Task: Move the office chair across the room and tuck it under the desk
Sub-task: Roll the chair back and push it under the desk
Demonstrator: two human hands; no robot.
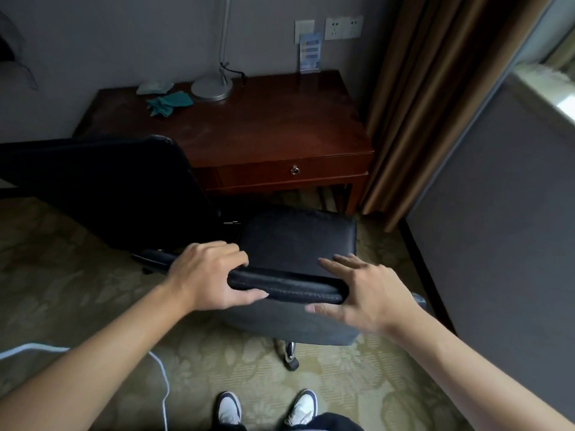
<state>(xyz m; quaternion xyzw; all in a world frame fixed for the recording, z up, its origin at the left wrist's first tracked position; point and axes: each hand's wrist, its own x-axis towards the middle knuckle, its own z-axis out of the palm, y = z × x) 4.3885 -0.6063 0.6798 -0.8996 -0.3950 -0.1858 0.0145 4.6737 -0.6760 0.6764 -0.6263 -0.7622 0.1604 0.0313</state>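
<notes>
The left hand is wrapped around the near armrest of the one black office chair, which stands side-on on the patterned carpet just in front of the wooden surface, while the right hand has its fingers spread apart at the armrest's far end, touching but not clamped. The crossing looks nearly done, so the step in hand is probably the final lining-up; next, I judge, the chair must be swivelled to face the single drawer and rolled under. One lamp, one teal cloth, two shoes.
</notes>
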